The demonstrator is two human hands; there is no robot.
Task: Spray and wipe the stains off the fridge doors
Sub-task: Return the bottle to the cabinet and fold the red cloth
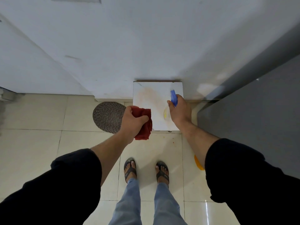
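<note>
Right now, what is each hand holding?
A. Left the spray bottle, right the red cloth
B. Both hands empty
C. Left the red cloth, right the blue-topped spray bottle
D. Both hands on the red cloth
C: the left hand has its grip bunched around the red cloth, while the right hand is wrapped around the spray bottle with the blue top.

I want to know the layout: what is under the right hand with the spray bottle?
Below the right hand and spray bottle is a white tile slab with faint orange stains. The bottle's yellowish body is mostly hidden by the hand.
</note>
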